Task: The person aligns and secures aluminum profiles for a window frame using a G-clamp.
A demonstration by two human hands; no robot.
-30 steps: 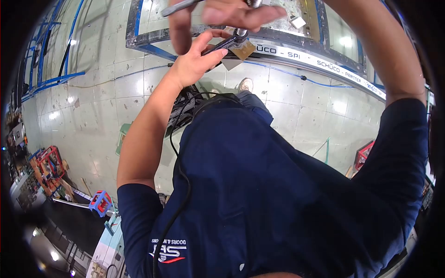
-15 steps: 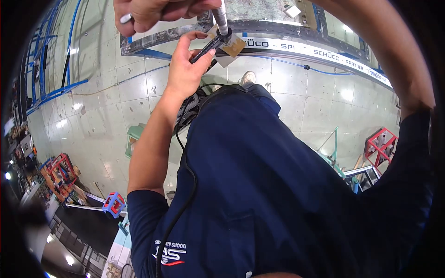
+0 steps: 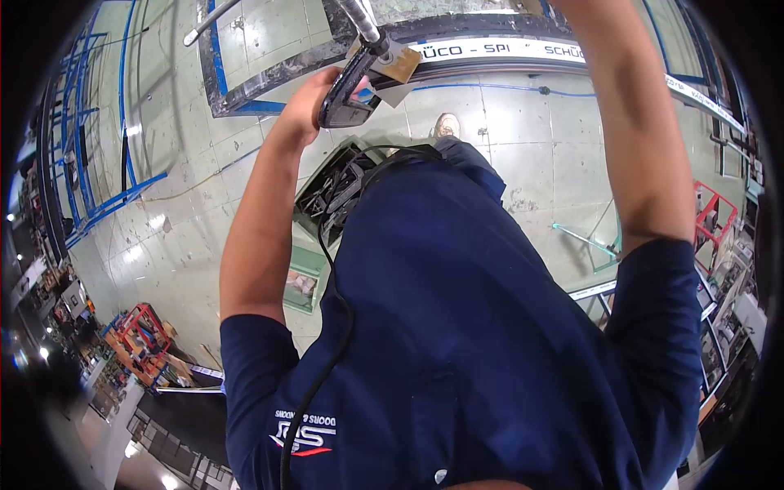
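A C-clamp [image 3: 347, 86] with a black frame and a bare metal screw [image 3: 359, 20] sits at the edge of the workbench frame. My left hand [image 3: 308, 104] is closed around its body from the left, with most fingers hidden behind it. The clamp's sliding handle bar [image 3: 211, 22] points out to the upper left. Under the screw tip lies a small tan pad [image 3: 398, 64], and a grey plate [image 3: 394, 92] shows below it. My right forearm [image 3: 641, 122] reaches up past the top edge, so the right hand is out of sight.
A long profile with white lettered tape [image 3: 490, 49] runs along the bench. A green crate of dark parts [image 3: 304, 192] stands on the floor by my legs, beside a smaller green box [image 3: 306, 261]. Blue metal racks [image 3: 122, 204] are at left. A black cord [image 3: 331, 359] hangs down my shirt.
My right hand has left the clamp's handle and gone beyond the top edge. My left hand has shifted its hold to the clamp's body, whose black frame now shows more.
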